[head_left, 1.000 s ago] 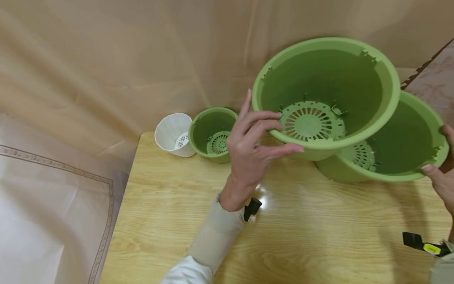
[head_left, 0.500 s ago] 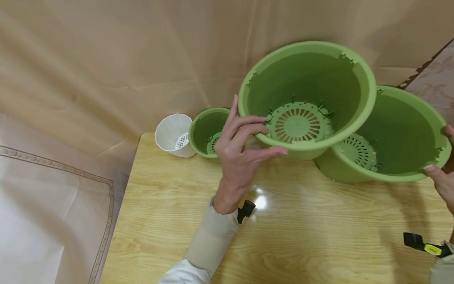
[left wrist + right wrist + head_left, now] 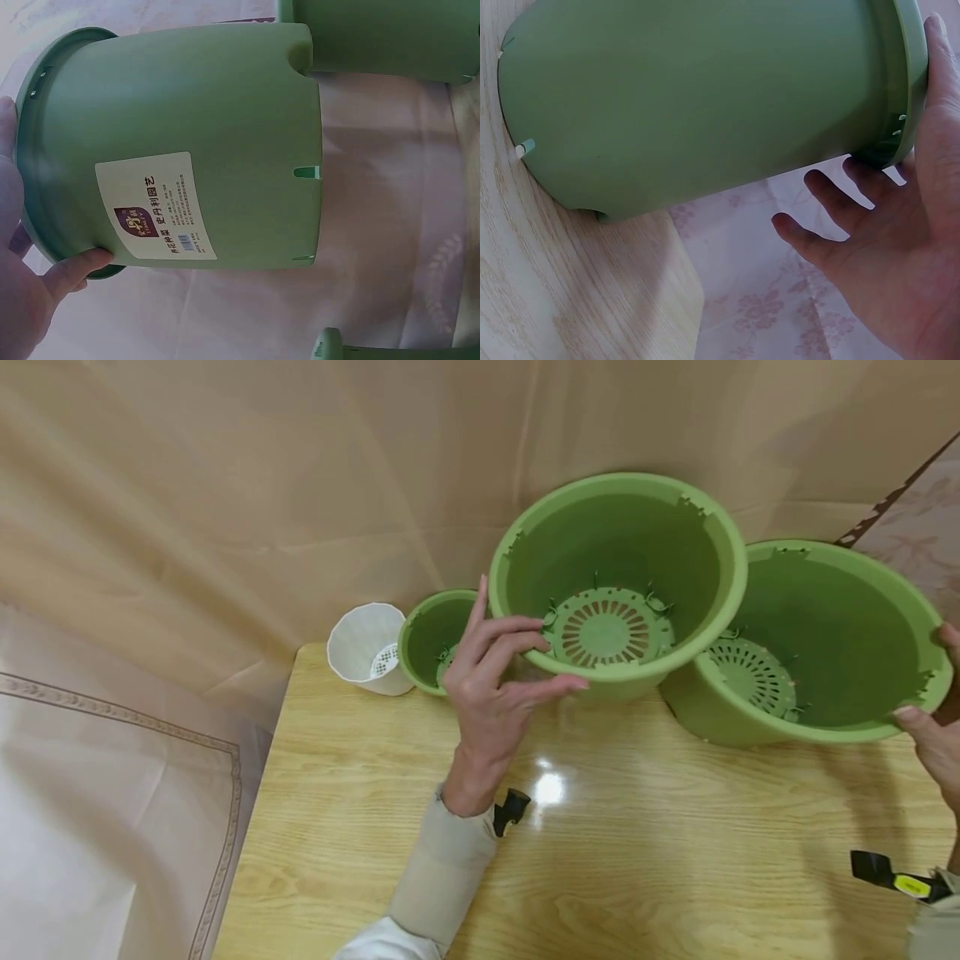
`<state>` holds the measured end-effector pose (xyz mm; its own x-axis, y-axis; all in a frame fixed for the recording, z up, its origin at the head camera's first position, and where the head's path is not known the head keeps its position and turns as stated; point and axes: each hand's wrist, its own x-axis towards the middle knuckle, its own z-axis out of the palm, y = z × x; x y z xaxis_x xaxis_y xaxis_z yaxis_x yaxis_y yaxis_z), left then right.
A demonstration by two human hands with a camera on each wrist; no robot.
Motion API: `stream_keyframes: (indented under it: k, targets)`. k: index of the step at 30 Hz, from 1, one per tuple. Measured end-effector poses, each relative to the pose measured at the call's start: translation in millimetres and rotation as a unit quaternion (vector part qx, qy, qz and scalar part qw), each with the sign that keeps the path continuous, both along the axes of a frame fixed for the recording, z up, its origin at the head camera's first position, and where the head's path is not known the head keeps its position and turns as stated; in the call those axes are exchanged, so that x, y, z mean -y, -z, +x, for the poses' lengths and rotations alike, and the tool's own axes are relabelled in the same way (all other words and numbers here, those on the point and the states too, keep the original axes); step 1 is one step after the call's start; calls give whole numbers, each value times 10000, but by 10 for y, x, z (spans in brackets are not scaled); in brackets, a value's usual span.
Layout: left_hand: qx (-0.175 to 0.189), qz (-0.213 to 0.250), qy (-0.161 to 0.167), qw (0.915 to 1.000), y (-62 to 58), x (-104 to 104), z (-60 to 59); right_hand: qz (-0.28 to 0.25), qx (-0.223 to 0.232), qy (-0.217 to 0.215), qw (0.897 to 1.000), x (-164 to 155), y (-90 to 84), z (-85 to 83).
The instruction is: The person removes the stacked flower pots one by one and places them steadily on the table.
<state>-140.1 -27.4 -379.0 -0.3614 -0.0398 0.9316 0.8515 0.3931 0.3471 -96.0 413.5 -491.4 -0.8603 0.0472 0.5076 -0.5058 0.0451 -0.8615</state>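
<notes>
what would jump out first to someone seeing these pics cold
First, the green pot tipped toward the camera at centre, its slotted drain disc showing, with the left hand gripping its near rim. Right of it a larger green pot lies tilted on the wooden table, the right hand at its rim. At the far left corner sit a small green pot and a white pot.

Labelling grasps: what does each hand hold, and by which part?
Left hand grips the middle green pot by its near rim. Right hand steadies the largest green pot at its right rim, fingers spread.
</notes>
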Motion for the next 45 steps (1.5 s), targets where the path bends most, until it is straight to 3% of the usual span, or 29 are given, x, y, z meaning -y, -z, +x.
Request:
stream_keyframes:
  k: [4,9,16,24,31,36,43,45]
  targets:
    - [57,-42,-9,10000,61,3,-5,27,-54,48,10000,15,-2,0]
    - [124,-91,-131,9998,134,21,-11,470,-80,364,9982,18,-4,-5]
    - [229,-157,-167,9995,255,41,-41,-265,-213,16,9994,3,13,-27]
    - [222,-356,-203,9989,380,38,-79,752,-97,698,9947,29,-9,21]
    - [304,-550,-306,9976,498,23,-82,1046,-53,1017,9893,78,-6,25]
    - [317,-670,-423,9964,606,17,-83,875,-64,1045,9906,85,21,39]
    - [405,-733,-493,9953,706,8,-109,43,65,658,9978,104,25,19]
    - [438,-731,-488,9952,728,4,-114,92,121,700,9974,112,25,21]
